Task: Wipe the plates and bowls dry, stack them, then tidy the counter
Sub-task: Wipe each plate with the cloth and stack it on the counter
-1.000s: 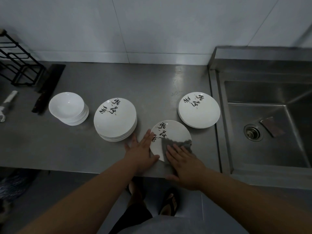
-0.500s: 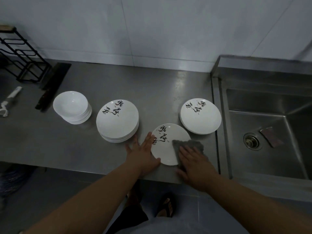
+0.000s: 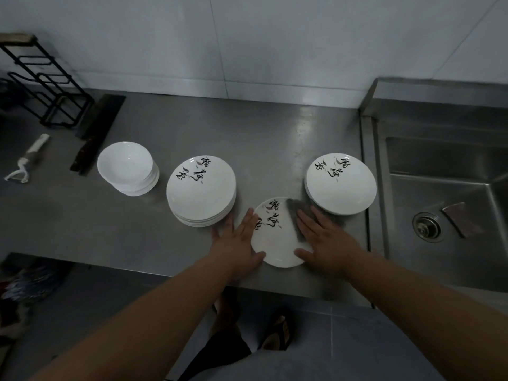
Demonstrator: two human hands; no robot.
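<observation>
Two open hands drying a round white plate
Left hand is steadying it; right hand is pressing a grey cloth flat.

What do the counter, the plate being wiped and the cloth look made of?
Counter: likely stainless steel, brushed; grey sheen, soft reflections. Plate: glossy white, probably glazed ceramic, possibly melamine; printed black characters. Cloth: grey fabric, matte and rumpled.

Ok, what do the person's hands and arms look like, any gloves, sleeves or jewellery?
No gloves: the left hand and right hand are bare, with no ring, watch or band that I can see. The forearms are uncovered to the frame's edge; no sleeve shows.
</observation>
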